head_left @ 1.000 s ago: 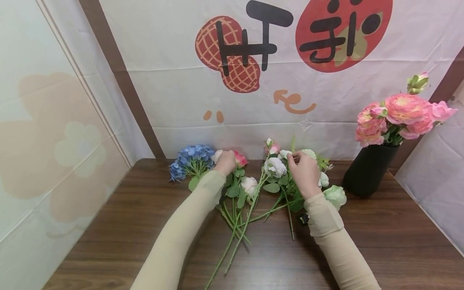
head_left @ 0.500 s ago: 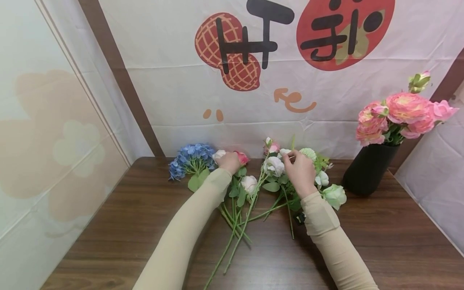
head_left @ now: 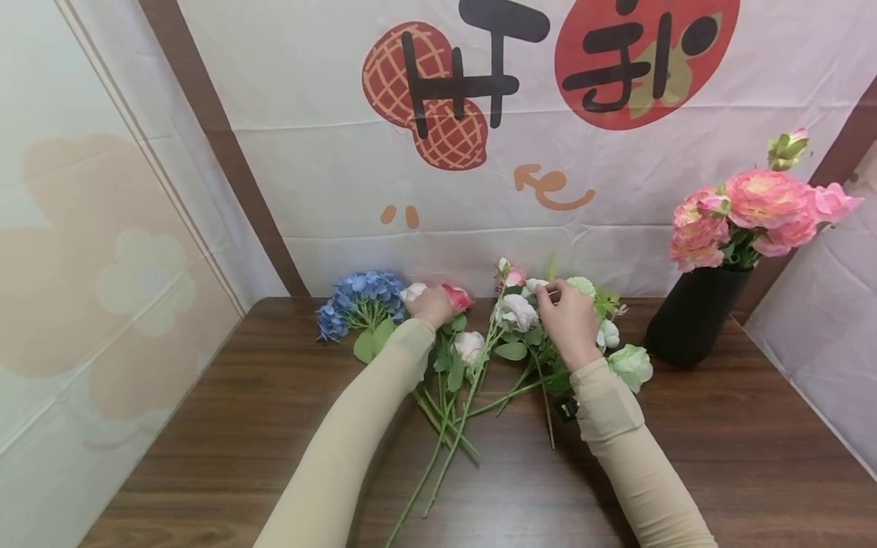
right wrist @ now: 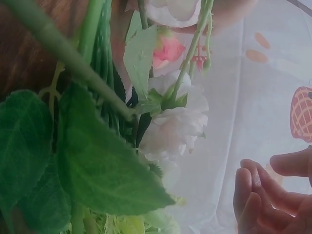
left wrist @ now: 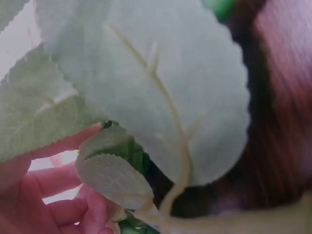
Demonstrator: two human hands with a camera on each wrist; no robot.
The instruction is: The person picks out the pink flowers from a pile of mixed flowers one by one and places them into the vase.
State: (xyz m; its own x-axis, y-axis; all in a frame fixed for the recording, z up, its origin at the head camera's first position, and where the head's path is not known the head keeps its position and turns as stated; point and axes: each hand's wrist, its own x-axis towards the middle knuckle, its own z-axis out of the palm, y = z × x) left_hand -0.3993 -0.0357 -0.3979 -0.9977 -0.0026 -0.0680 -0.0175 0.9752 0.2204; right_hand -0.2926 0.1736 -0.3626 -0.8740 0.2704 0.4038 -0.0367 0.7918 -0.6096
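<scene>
My left hand (head_left: 430,306) is over the flowers at left centre, between a pale rose (head_left: 413,292) and a red-pink rose (head_left: 457,297). In the left wrist view its fingers (left wrist: 58,181) are spread behind large leaves (left wrist: 161,83); the thumb and fingertips are hidden, so a grip cannot be made out. Above the right-hand group of flowers is my right hand (head_left: 570,316), beside a white flower (head_left: 517,313). In the right wrist view its thumb and loosely bent fingers (right wrist: 263,195) stand apart, holding nothing. Long green stems (head_left: 448,464) cross on the table.
A blue hydrangea (head_left: 361,302) lies at the left end of the flowers. At the right, a black vase (head_left: 699,316) holds pink flowers (head_left: 770,202). A pale green rose (head_left: 631,367) lies near it. The printed cloth (head_left: 308,175) hangs behind the wooden table (head_left: 226,426).
My left hand has shifted slightly right, uncovering more of the pale rose. My right hand has moved slightly up and left, then stayed nearly still. The view has tilted a little.
</scene>
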